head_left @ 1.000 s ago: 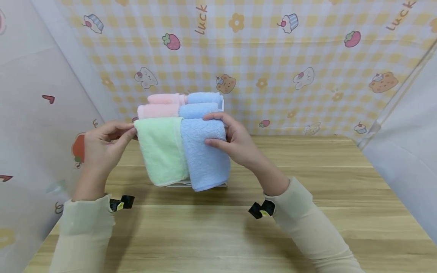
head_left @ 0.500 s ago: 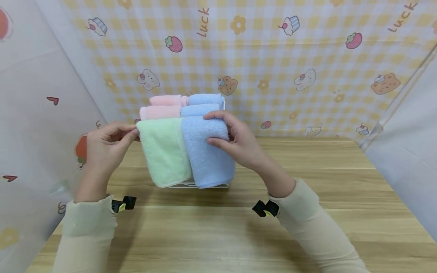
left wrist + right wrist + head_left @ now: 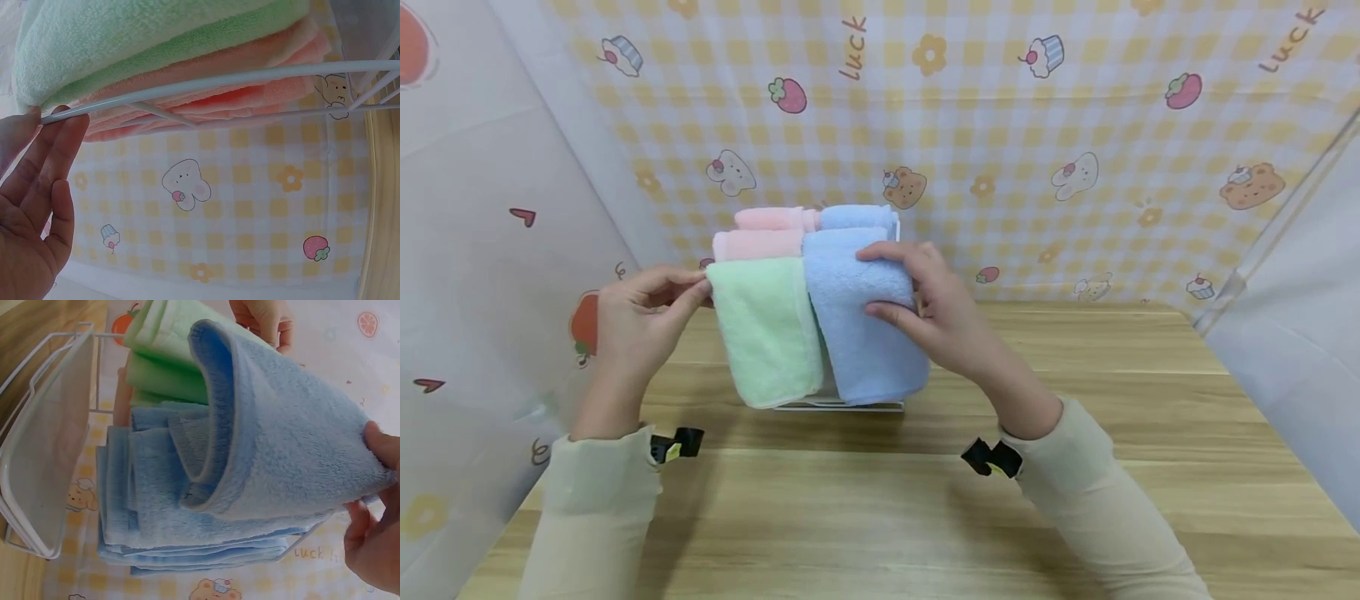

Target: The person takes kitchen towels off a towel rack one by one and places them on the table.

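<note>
One blue towel, at the frame's centre, is pinched by the right hand; left of it, beside a green towel, a white wire rail is pinched by the left hand.

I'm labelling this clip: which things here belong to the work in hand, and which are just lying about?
In the job:
front blue towel, in the right grip
white rack, pinched by the left grip
green towel, probably
pink towels and rear blue towels, probably

Just around:
wooden table
patterned backdrop
black wrist devices
</note>
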{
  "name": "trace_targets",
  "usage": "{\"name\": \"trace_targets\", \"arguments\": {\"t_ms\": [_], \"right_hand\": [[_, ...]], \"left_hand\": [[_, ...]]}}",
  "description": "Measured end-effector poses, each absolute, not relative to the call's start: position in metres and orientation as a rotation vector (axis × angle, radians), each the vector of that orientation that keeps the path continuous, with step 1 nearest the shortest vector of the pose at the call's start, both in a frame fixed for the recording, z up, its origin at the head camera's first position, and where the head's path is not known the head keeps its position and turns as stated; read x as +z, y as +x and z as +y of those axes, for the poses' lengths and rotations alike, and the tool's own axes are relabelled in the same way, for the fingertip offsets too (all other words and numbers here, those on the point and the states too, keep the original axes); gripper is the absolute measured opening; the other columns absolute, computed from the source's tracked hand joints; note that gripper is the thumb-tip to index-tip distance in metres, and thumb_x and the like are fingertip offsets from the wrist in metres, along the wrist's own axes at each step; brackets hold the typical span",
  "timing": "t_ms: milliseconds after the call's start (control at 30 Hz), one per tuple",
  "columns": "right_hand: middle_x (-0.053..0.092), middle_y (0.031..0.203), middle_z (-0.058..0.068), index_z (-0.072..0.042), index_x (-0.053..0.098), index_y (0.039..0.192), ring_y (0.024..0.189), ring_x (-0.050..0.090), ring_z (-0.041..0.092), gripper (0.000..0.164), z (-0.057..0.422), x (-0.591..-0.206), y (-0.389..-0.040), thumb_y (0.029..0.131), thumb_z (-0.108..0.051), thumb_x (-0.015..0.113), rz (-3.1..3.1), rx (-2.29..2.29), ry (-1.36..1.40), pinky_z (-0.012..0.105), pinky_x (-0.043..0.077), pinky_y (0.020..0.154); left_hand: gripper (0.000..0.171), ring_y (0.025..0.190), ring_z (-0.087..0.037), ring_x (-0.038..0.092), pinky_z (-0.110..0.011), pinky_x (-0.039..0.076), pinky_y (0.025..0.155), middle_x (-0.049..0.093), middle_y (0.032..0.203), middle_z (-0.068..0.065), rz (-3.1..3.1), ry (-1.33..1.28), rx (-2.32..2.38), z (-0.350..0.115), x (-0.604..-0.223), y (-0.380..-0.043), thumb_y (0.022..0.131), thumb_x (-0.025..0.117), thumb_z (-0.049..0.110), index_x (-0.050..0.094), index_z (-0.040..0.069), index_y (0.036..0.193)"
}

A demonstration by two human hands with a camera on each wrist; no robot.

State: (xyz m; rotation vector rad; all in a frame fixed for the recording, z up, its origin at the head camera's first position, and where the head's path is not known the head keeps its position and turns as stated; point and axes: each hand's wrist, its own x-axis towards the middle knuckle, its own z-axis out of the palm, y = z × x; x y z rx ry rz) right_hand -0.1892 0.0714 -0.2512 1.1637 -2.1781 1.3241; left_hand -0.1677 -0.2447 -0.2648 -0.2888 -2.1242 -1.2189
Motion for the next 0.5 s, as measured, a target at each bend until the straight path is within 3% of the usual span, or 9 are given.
{"name": "trace_targets", "arguments": {"t_ms": [133,233,333,500], "right_hand": [[0.049,0.135,0.018,-0.007,0.058,0.129,0.134,0.032,0.022,0.045,0.0711,-0.2541,-0.191,0.087,-0.005,0.075,-2.129,1.352,1.142,0.041,0.053,0.091],[0.041,0.146,0.022,-0.005,0.055,0.13,0.15,0.022,0.025,0.046,0.0709,-0.2569,-0.1925,0.087,-0.002,0.074,-2.083,1.405,1.136,0.051,0.051,0.099],[0.04,0.15,0.023,-0.001,0.048,0.134,0.143,0.037,0.029,0.053,0.0703,-0.2578,-0.1937,0.087,0.003,0.072,-2.017,1.491,1.141,0.052,0.051,0.099],[0.043,0.143,0.017,0.001,0.038,0.141,0.114,0.053,0.024,0.063,0.0669,-0.255,-0.1976,0.087,0.008,0.069,-1.932,1.653,1.116,0.043,0.055,0.085]], "left_hand": [[0.009,0.069,0.006,0.068,-0.009,0.054,0.067,0.067,0.08,0.031,-2.116,-0.295,-1.242,-0.2446,-0.2647,-0.1677,0.087,0.071,-0.005,0.071,-0.012,0.093],[0.009,0.069,0.006,0.068,-0.01,0.054,0.067,0.067,0.079,0.031,-2.113,-0.295,-1.252,-0.2444,-0.2649,-0.1675,0.087,0.071,-0.005,0.071,-0.012,0.093],[0.009,0.069,0.006,0.068,-0.009,0.053,0.067,0.067,0.079,0.031,-2.114,-0.293,-1.247,-0.244,-0.265,-0.1672,0.088,0.071,-0.005,0.071,-0.012,0.093],[0.009,0.07,0.007,0.067,-0.009,0.053,0.068,0.066,0.08,0.033,-2.111,-0.297,-1.227,-0.2438,-0.2647,-0.1669,0.088,0.07,-0.005,0.072,-0.011,0.094]]}}
